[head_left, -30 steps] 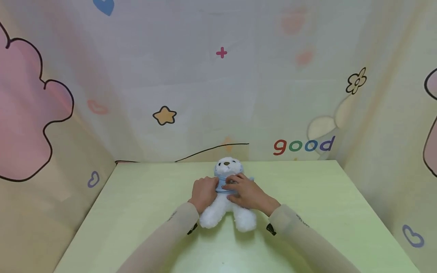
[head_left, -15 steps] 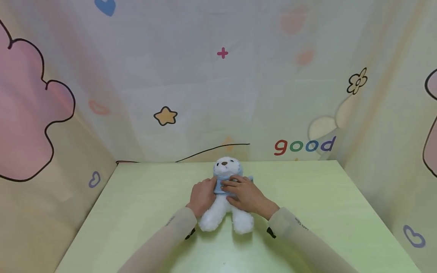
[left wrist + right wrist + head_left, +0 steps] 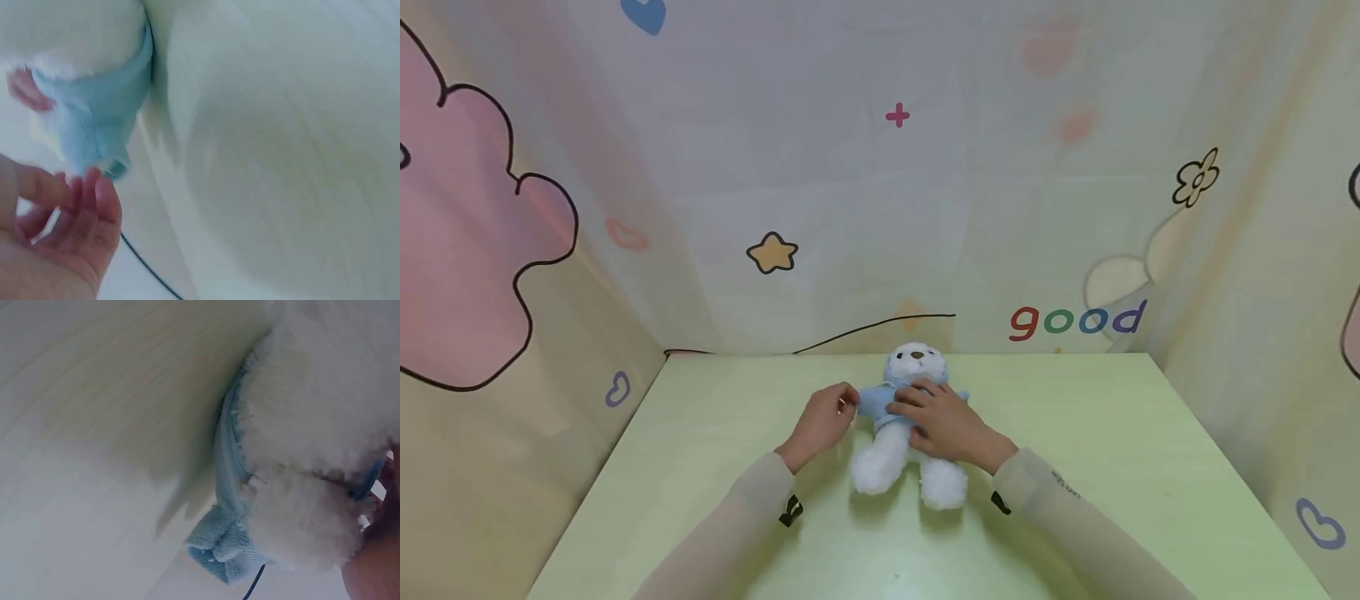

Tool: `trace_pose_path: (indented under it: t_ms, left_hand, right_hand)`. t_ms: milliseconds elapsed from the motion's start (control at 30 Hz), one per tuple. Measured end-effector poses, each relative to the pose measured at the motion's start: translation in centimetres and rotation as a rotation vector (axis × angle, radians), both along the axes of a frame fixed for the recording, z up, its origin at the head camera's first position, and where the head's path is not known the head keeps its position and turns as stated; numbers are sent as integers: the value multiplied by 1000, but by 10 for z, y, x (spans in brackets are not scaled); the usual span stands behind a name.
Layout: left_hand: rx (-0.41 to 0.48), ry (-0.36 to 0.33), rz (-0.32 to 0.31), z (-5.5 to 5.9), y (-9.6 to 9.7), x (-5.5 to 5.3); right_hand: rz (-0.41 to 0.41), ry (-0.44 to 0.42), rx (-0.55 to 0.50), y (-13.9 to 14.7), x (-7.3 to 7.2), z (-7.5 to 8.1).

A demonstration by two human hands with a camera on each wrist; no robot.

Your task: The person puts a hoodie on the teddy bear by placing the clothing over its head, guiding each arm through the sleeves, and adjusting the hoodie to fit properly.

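Observation:
A white plush bear in a light blue shirt lies on its back, head away from me, legs toward me. At the bear's left side in the head view, my left hand pinches the end of the shirt's sleeve, which is drawn outward. The cuff's opening shows beside the fingertips in the left wrist view. My right hand grips the bear across its chest, fingers over the shirt and thumb low on the belly. The other sleeve sticks out beyond the right hand.
The bear lies on a pale green table with printed curtains behind it and at both sides. A thin dark cord shows past the table's edge in the wrist views. Black wrist straps show under both cuffs.
My left hand has moved from the bear's side outward to the left and draws the sleeve with it. The bear's body has shifted slightly; the right hand stays on its chest.

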State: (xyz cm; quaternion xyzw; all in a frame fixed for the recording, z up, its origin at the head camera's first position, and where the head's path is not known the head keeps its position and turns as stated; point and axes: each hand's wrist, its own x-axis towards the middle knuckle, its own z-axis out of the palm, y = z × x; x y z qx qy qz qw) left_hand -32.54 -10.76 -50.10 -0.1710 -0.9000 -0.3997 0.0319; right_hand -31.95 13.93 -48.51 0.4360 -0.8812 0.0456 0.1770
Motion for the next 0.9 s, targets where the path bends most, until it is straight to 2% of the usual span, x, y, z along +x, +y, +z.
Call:
trace_pose_path:
  t_ms: [100, 233, 367, 433, 500, 633, 733, 900]
  left_hand:
    - [76, -57, 90, -4, -5, -5]
    - [171, -162, 130, -11, -4, -11]
    - [351, -236, 112, -16, 0, -15]
    - [438, -279, 79, -17, 1, -17]
    - [489, -315, 49, -18, 2, -18]
    - [432, -323, 15, -17, 5, -20]
    - [346, -265, 11, -13, 9, -19]
    - [263, -192, -1, -9, 16, -19]
  right_hand:
    - [-10, -16, 2, 2, 0, -1]
    - [-13, -33, -3, 4, -1, -4]
    - [-5, -25, -18, 5, -1, -6]
    - [-3, -31, -25, 6, 0, -7]
    - [-5, -44, -27, 7, 0, -7]
    - [-2, -72, -21, 8, 0, -6]
    - [1, -79, -19, 6, -1, -5]
    - [-25, -81, -13, 2, -4, -6]
